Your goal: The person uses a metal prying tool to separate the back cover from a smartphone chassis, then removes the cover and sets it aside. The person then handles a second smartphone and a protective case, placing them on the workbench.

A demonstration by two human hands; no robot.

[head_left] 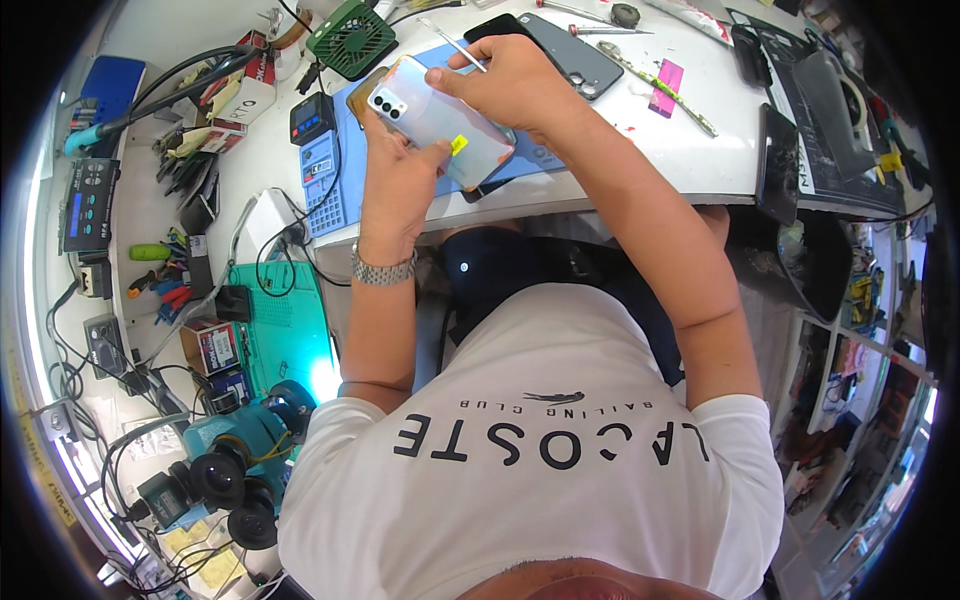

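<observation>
My left hand (393,175) grips a pale iridescent smartphone (432,118) by its lower left side, thumb on its back. The phone's back is up, its cameras at the upper left and a small yellow sticker (459,145) lower down. Held in my right hand (515,90) is a thin silver pen-like tool (452,42), pointing up and left past the phone. That hand's thumb rests at the phone's upper edge. Below lies a blue work mat (352,190), and a dark flat item partly shows under the phone.
A dark grey phone (580,60) lies beyond my right hand, near a pink card (666,88) and several thin tools. The green fan (352,38) stands at the back left. A black phone (777,165) lies at the table's right edge. At the lower left is a teal microscope (235,450).
</observation>
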